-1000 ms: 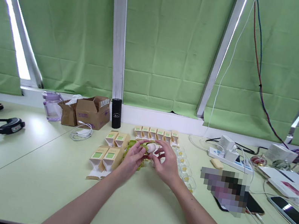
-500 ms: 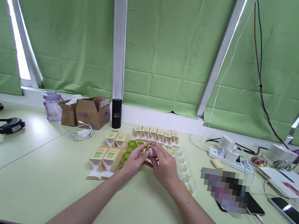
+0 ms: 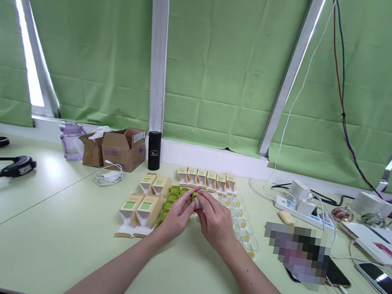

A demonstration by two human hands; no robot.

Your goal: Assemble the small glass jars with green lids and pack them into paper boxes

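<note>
When compared with one second ago, now see the left hand (image 3: 178,211) and the right hand (image 3: 217,220) drawn together above the table (image 3: 89,244), much as half a second ago. Find the small white piece (image 3: 197,205) and the green piece (image 3: 194,195) between the fingertips, mostly covered; then saw a rounded white face between parted fingers. Keep both grips nearly closed, left on the green piece and right on the white piece, but cannot tell exactly where each finger presses.

Make out more of the green cups (image 3: 171,198), just beside the left hand, than one second ago. Find the clear cups (image 3: 242,224), marked with yellow, unmoved beside the right hand. Notice no change among the larger cartons (image 3: 148,207), left of the green cups, or the row of small cartons (image 3: 206,180) beyond the hands. Spot the black bottle (image 3: 153,151) and cardboard box (image 3: 124,150) slightly farther right in view.
</note>
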